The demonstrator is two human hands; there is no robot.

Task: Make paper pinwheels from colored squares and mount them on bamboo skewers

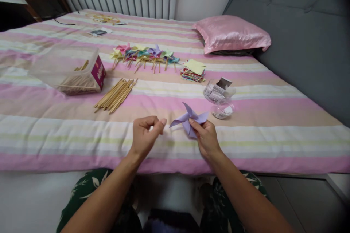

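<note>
A purple paper pinwheel (186, 120) is pinched between the thumb and fingers of my right hand (207, 136), just above the bed's near edge. The thumb presses close to its centre, and its folded blades stick out to the left and upward. My left hand (146, 134) is apart from it, a short way to the left. The fingers there are curled in and the thumb lies over them, pointing at the pinwheel; whatever they may hold is hidden. Beyond my left hand lies a bundle of thin wooden sticks (116, 95).
A clear plastic box (65, 69) with more sticks stands at left. Finished pinwheels on sticks (144, 56) lie in a row behind. To the right are a stack of coloured paper squares (193, 70), clear plastic containers (219, 96) and a pink pillow (232, 34).
</note>
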